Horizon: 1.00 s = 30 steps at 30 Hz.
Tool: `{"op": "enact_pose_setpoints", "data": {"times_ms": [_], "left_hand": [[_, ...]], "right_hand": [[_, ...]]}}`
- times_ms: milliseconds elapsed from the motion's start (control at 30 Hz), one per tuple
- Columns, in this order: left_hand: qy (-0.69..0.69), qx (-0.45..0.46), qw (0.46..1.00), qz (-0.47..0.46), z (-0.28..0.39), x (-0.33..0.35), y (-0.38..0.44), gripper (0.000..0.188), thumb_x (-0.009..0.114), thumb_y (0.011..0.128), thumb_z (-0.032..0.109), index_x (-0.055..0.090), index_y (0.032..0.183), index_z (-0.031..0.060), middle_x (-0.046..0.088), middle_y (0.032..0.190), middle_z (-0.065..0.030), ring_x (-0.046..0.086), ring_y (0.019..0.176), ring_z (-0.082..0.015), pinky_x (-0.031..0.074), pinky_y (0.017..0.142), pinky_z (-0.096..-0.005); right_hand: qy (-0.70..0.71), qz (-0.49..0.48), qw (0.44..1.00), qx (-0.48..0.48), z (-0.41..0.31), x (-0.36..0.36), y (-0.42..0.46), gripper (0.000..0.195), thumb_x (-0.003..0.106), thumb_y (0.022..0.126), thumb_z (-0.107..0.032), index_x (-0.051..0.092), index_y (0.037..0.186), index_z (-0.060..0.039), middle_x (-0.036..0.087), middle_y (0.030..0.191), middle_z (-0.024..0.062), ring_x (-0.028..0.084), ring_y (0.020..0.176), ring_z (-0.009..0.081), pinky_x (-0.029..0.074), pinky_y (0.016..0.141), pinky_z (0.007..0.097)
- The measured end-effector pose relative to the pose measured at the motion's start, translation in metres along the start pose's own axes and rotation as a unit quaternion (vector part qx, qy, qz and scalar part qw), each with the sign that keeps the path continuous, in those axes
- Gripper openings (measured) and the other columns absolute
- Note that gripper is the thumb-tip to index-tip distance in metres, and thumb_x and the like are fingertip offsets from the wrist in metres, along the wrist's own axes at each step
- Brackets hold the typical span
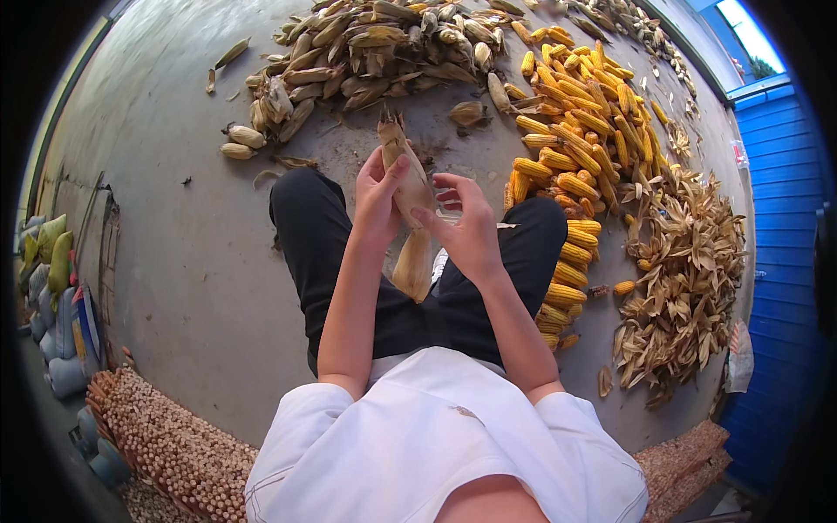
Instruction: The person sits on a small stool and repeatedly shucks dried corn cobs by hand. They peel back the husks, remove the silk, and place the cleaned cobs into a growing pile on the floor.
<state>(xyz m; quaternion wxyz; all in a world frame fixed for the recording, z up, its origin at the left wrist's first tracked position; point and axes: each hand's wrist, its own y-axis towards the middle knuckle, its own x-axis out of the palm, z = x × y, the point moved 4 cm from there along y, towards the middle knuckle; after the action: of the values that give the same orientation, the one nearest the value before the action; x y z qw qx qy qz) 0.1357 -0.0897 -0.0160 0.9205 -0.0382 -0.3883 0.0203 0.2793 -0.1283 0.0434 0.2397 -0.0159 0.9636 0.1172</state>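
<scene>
An ear of corn in its dry husk (410, 180) is held upright between my knees, its stalk end pointing away from me. My left hand (381, 193) grips it from the left, thumb lying along the husk. At its lower right side is my right hand (463, 225), with the thumb against the husk and the fingers bent; a thin strip of husk sticks out to the right behind this hand. A loosened husk leaf (413, 265) hangs from the ear's near end towards my lap. Whether any kernels are bared cannot be seen.
Unhusked ears (366, 46) lie heaped ahead. Husked yellow corn cobs (582, 131) form a long pile at my right, beside a heap of dry husks (686, 281). Stacked bundles (176, 444) stand behind at the left, below filled sacks (59, 261). A blue corrugated wall (781, 261) is far right.
</scene>
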Motion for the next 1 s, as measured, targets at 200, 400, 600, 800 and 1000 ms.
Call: {"op": "enact_pose_setpoints", "data": {"times_ms": [200,400,600,800,1000], "left_hand": [[-0.061,-0.022,0.996,-0.061,0.001,0.008,-0.004,0.048,0.064,0.095,0.03,0.049,0.132,0.0009,0.063,0.11,-0.0105,0.063,0.104,-0.0225,0.053,0.09,-0.0372],[-0.07,-0.018,0.993,-0.095,0.004,0.015,-0.001,0.044,0.056,0.099,0.028,0.05,0.131,-0.0014,0.062,0.121,-0.0158,0.059,0.117,-0.029,0.049,0.099,-0.0416],[-0.008,-0.01,0.994,-0.108,0.0,0.012,-0.002,0.038,0.059,0.099,0.025,0.053,0.128,0.0003,0.062,0.122,-0.0115,0.061,0.113,-0.0214,0.05,0.097,-0.0363],[0.07,0.004,0.993,-0.091,-0.001,0.016,-0.005,0.043,0.071,0.092,0.025,0.057,0.125,0.0017,0.066,0.115,-0.0056,0.061,0.106,-0.0136,0.048,0.092,-0.0294],[0.117,0.036,0.987,-0.103,-0.001,0.02,-0.006,0.049,0.079,0.085,0.028,0.06,0.122,0.0021,0.065,0.11,-0.0018,0.059,0.103,-0.0098,0.046,0.089,-0.0263]], "right_hand": [[0.025,0.044,0.999,0.018,0.005,0.012,0.0,0.045,0.082,0.074,-0.01,0.065,0.114,0.0001,0.065,0.105,0.0132,0.067,0.091,0.025,0.053,0.081,0.0336],[0.075,0.044,0.995,0.04,0.02,0.007,-0.001,0.043,0.081,0.077,-0.007,0.067,0.116,0.0005,0.067,0.104,0.0111,0.068,0.093,0.0197,0.054,0.081,0.03],[0.092,0.006,0.993,0.075,0.027,0.0,0.004,0.035,0.077,0.083,-0.007,0.066,0.116,-0.0013,0.067,0.107,0.0082,0.068,0.093,0.0159,0.054,0.083,0.0276],[0.105,0.03,0.994,-0.004,0.0,-0.017,0.029,0.023,0.073,0.087,-0.01,0.067,0.108,-0.0018,0.068,0.102,0.0068,0.066,0.087,0.0138,0.053,0.08,0.0275],[0.113,0.036,0.992,0.037,0.002,-0.019,0.038,0.018,0.071,0.087,-0.012,0.068,0.102,-0.0011,0.069,0.094,0.0072,0.066,0.082,0.0146,0.052,0.075,0.0276]]}}
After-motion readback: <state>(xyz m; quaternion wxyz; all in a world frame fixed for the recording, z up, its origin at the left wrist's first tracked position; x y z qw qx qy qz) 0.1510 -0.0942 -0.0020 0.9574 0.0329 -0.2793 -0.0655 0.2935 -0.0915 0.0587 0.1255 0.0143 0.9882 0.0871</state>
